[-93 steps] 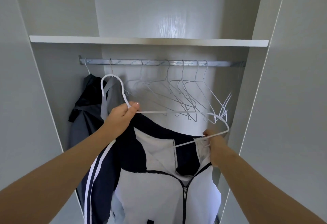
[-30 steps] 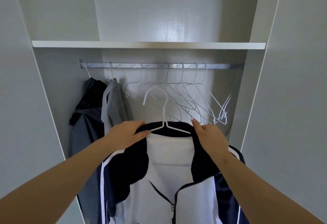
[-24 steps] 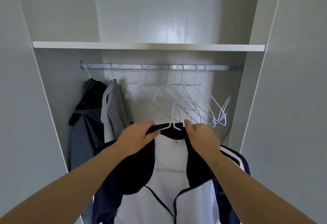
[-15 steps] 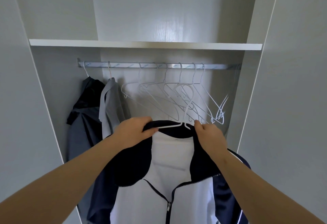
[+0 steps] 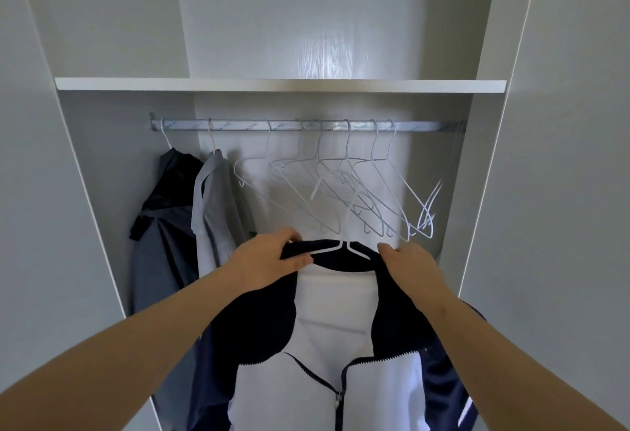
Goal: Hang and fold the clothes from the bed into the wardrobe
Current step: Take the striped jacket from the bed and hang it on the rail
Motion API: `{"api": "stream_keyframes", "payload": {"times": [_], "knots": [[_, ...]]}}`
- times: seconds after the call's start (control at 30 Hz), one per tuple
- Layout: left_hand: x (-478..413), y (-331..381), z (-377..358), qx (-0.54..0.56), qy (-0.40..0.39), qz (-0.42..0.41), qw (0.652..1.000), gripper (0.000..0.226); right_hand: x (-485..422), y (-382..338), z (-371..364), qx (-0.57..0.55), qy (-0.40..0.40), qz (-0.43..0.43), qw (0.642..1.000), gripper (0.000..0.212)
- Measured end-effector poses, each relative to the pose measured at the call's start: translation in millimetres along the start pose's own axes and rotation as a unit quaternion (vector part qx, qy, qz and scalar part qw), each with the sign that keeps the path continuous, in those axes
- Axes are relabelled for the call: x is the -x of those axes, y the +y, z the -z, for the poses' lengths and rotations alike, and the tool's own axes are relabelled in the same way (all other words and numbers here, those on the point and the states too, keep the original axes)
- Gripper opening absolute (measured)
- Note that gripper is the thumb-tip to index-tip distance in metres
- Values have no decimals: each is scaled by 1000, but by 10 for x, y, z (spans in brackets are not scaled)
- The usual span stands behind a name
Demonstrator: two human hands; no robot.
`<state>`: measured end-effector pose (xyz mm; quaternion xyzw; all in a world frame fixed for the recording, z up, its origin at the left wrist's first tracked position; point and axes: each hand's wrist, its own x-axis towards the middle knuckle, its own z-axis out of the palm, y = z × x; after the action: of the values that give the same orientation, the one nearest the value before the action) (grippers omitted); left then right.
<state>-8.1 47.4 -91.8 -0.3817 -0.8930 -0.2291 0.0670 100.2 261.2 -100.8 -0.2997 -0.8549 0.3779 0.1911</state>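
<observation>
A navy and white zip jacket (image 5: 327,335) sits on a white wire hanger (image 5: 345,243), held up in front of the open wardrobe below the metal rail (image 5: 306,125). My left hand (image 5: 266,263) grips the left side of the navy collar, thumb over the cloth. On the right side of the collar and shoulder, my right hand (image 5: 409,265) holds the jacket with curled fingers. The hanger's hook rises among the empty hangers and is off the rail.
Several empty white wire hangers (image 5: 341,188) hang along the rail's middle and right. A dark jacket (image 5: 163,226) and a grey garment (image 5: 214,212) hang at the left. A white shelf (image 5: 279,84) runs above the rail. Wardrobe walls stand close on both sides.
The jacket went fully onto the hanger and both hands shifted to the collar. In the last half second the hanger's hook swung left while the hands stayed almost still.
</observation>
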Motion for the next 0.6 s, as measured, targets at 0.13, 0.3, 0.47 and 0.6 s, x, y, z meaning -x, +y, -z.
{"api": "stream_keyframes", "payload": {"times": [0.13, 0.3, 0.47, 0.6], "knots": [[-13, -113, -8, 67, -41, 45, 996, 30, -110, 169, 38, -87, -62, -103, 989, 18], [-39, -181, -99, 92, -25, 109, 989, 5, -58, 119, -8, -164, -161, -162, 960, 20], [-133, -216, -92, 74, 4, 148, 986, 18, -27, -34, -195, -188, -218, -142, 947, 38], [-206, -344, -75, 141, 64, 189, 970, 17, -77, -212, -475, -235, -258, -137, 927, 37]]}}
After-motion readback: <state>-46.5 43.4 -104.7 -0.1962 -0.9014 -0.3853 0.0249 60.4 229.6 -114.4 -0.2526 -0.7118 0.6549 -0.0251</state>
